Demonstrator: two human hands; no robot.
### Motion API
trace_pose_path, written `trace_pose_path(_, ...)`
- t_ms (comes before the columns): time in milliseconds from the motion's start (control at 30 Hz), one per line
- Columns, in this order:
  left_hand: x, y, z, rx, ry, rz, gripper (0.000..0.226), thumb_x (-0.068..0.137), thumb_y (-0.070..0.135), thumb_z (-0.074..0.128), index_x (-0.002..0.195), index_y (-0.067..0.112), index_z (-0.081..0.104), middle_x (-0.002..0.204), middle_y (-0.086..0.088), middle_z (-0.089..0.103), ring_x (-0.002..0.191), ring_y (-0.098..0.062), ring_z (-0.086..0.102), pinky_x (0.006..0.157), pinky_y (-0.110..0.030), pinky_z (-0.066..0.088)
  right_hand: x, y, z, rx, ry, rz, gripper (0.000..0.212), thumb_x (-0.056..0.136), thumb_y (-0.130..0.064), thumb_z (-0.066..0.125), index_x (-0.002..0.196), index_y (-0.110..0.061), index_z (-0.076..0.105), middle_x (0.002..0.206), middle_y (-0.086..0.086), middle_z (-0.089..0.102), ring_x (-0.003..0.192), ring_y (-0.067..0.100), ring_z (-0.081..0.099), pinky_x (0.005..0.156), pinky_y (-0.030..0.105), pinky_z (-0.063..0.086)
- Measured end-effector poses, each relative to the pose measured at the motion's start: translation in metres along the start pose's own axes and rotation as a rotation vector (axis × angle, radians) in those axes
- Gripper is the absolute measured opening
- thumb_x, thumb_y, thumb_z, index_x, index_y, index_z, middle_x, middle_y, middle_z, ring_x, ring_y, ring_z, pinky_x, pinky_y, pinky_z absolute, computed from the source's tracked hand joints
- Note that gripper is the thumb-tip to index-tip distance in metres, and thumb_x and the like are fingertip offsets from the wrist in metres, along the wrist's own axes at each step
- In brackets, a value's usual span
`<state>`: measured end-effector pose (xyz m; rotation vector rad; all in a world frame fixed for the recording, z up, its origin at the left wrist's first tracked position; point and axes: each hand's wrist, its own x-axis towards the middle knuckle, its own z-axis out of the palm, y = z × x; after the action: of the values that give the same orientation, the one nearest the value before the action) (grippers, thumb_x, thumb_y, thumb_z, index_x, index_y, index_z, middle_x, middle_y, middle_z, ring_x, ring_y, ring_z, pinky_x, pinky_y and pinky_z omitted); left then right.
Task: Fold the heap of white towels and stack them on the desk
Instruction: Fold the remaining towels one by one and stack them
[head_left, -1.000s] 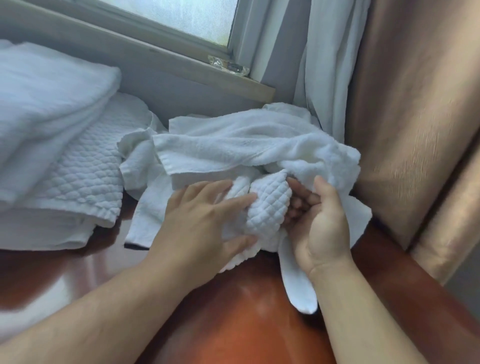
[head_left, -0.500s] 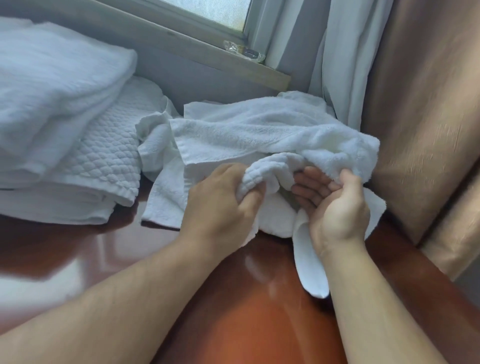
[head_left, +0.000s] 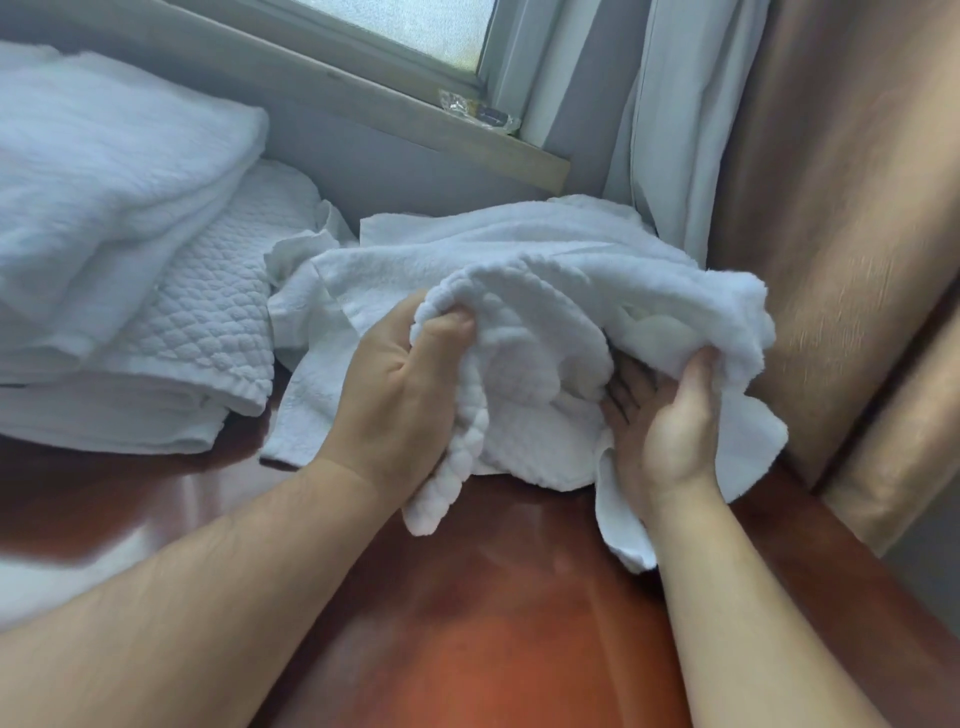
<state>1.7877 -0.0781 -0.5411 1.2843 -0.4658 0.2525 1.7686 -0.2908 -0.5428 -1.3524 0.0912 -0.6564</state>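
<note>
A heap of rumpled white towels (head_left: 519, 249) lies on the glossy reddish-brown desk (head_left: 493, 623) near the window corner. My left hand (head_left: 395, 395) grips a bunched quilted white towel (head_left: 519, 374) at the heap's front, its edge hanging below my fist. My right hand (head_left: 665, 426) is palm up under the heap's right side, thumb pinching a plain terry towel (head_left: 727, 322). To the left stands a stack of folded white towels (head_left: 104, 260), with a quilted one in the middle layer.
A grey wall and wooden window sill (head_left: 415, 119) run behind the desk. Grey curtains (head_left: 649, 130) and a tan drape (head_left: 857, 234) hang close on the right. A small plastic wrapper (head_left: 475, 111) lies on the sill.
My left hand went from lying over the quilted towel to gripping it and lifting it. My right hand's thumb closed on the terry towel at the right.
</note>
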Motion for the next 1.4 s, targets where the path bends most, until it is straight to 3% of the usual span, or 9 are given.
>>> trace_pose_path(133, -0.003, -0.008, -0.006, 0.17, -0.06, 0.051, 0.016, 0.092, 0.037, 0.05, 0.089, 0.027, 0.063, 0.08, 0.002, 0.067, 0.078, -0.008, 0.065, 0.069, -0.026, 0.051, -0.002, -0.004, 0.01, -0.679, 0.251, -0.098, 0.053, 0.089, -0.069, 0.038, 0.105, -0.034, 0.074, 0.099, -0.017, 0.074, 0.101, 0.007, 0.067, 0.088, 0.036, 0.054)
trace_pose_path(300, -0.006, -0.021, -0.007, 0.623, -0.283, 0.148, 0.034, 0.073, 0.071, 0.061, 0.104, 0.057, 0.058, 0.112, 0.027, 0.057, 0.115, 0.001, 0.047, 0.102, -0.035, 0.039, 0.011, -0.019, 0.026, -0.584, 0.11, 0.24, 0.073, 0.076, -0.088, 0.05, 0.102, -0.025, 0.074, 0.091, -0.008, 0.076, 0.085, 0.011, 0.073, 0.078, 0.041, 0.062)
trace_pose_path(433, -0.005, -0.01, -0.012, 0.823, -0.444, 0.092, 0.057, 0.067, 0.08, 0.058, 0.109, 0.043, 0.064, 0.114, 0.028, 0.049, 0.111, 0.0, 0.041, 0.102, -0.032, 0.035, 0.026, -0.03, 0.042, -0.735, -0.06, 0.412, 0.05, 0.085, -0.066, 0.064, 0.105, -0.021, 0.072, 0.092, -0.004, 0.074, 0.087, 0.015, 0.069, 0.075, 0.037, 0.059)
trace_pose_path(733, 0.074, 0.103, 0.009, 0.683, -0.005, 0.298, 0.015, 0.092, 0.039, 0.066, 0.101, 0.027, 0.069, 0.098, 0.004, 0.066, 0.099, -0.017, 0.057, 0.076, -0.027, 0.036, 0.085, -0.153, 0.083, 0.035, -0.061, -0.038, 0.051, 0.096, -0.051, 0.06, 0.119, -0.006, 0.067, 0.106, 0.01, 0.076, 0.092, 0.025, 0.075, 0.076, 0.038, 0.062)
trace_pose_path(900, 0.066, 0.1, -0.002, 0.903, -0.027, 0.003, 0.019, 0.1, 0.033, 0.054, 0.095, 0.015, 0.059, 0.085, -0.001, 0.062, 0.092, -0.031, 0.059, 0.068, -0.034, 0.032, 0.058, -0.149, 0.068, -0.593, -0.116, 0.346, 0.025, 0.095, -0.036, 0.067, 0.092, -0.011, 0.065, 0.07, 0.008, 0.064, 0.055, 0.023, 0.061, 0.052, 0.035, 0.057)
trace_pose_path(1033, 0.055, 0.09, -0.008, 0.612, 0.082, 0.153, 0.008, 0.097, 0.03, 0.06, 0.099, 0.022, 0.062, 0.089, 0.005, 0.058, 0.082, -0.011, 0.054, 0.068, -0.02, 0.031, 0.057, -0.154, 0.075, -0.074, -0.164, 0.111, 0.007, 0.09, -0.004, 0.06, 0.089, -0.011, 0.063, 0.076, 0.006, 0.064, 0.065, 0.02, 0.062, 0.058, 0.03, 0.055)
trace_pose_path(1100, 0.054, 0.084, -0.011, 0.646, 0.057, 0.196, 0.021, 0.091, 0.041, 0.065, 0.108, 0.029, 0.061, 0.097, 0.008, 0.053, 0.084, -0.004, 0.049, 0.071, -0.018, 0.03, 0.055, -0.146, 0.076, -0.064, -0.182, 0.13, 0.022, 0.091, 0.0, 0.054, 0.108, -0.011, 0.062, 0.089, 0.007, 0.066, 0.073, 0.02, 0.064, 0.065, 0.032, 0.055)
trace_pose_path(1233, 0.032, 0.048, -0.024, 1.087, -0.391, 0.039, 0.091, 0.063, 0.077, 0.069, 0.143, 0.053, 0.032, 0.139, 0.014, 0.037, 0.119, -0.009, 0.043, 0.094, -0.026, 0.038, 0.047, -0.108, 0.062, -1.284, -0.14, 0.12, 0.041, 0.106, -0.027, 0.04, 0.141, -0.007, 0.049, 0.124, 0.016, 0.063, 0.1, 0.031, 0.061, 0.073, 0.026, 0.04)
trace_pose_path(1400, 0.021, -0.013, -0.03, 1.291, -0.574, -0.092, 0.126, 0.045, 0.097, 0.036, 0.152, 0.05, -0.01, 0.164, 0.011, -0.023, 0.153, -0.021, -0.011, 0.122, -0.044, 0.01, 0.049, -0.067, 0.067, -1.223, -0.228, 0.149, 0.068, 0.085, -0.064, 0.049, 0.135, -0.019, 0.061, 0.128, 0.006, 0.067, 0.112, 0.027, 0.061, 0.083, 0.031, 0.037)
